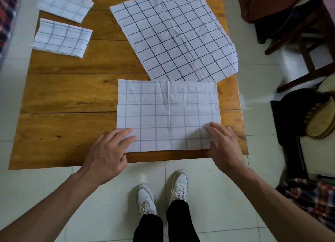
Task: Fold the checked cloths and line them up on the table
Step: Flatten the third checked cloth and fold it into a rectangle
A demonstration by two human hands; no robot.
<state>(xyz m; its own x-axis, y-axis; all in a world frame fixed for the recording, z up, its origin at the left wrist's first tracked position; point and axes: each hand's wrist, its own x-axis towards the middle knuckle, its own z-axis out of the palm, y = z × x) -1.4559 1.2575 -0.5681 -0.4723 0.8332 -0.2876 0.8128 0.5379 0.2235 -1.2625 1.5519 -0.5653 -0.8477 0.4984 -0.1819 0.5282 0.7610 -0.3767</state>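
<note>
A half-folded white checked cloth (168, 113) lies flat at the table's near edge, its faint grid side up. My left hand (107, 154) rests on its near left corner with fingers laid flat. My right hand (223, 145) presses its near right corner, fingers spread. Behind it an unfolded checked cloth (174, 33) with a dark grid lies spread at an angle. Two small folded checked cloths sit at the far left, one (62, 37) nearer and one (65, 4) behind it.
The wooden table (68, 96) has bare planks at its left and middle. Dark wooden chairs (297, 33) with draped clothes stand to the right, with a round woven object (319, 118) below them. Plaid fabric (311, 196) lies at the lower right and at the far left edge.
</note>
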